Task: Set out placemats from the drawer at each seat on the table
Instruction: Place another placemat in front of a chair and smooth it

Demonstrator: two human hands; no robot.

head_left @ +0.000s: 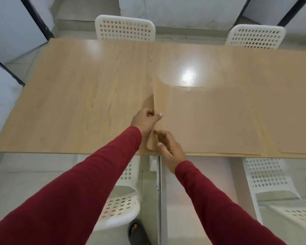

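Observation:
A tan, finely textured placemat (pixel 210 121) lies near the front edge of the light wooden table (pixel 78 96), on top of a small stack whose edges show beneath it. Its left edge is lifted and curled upward. My left hand (pixel 145 121) pinches that raised left edge between thumb and fingers. My right hand (pixel 168 147) rests just below, fingers curled at the mat's near-left corner, touching it. Another placemat (pixel 298 138) lies flat further right at the table's front edge. No drawer is in view.
Two white perforated chairs (pixel 125 29) (pixel 256 37) stand at the table's far side, and two more (pixel 120 206) (pixel 268 177) at the near side. A sandalled foot (pixel 136 230) shows on the floor. Dark-framed panels stand at the left.

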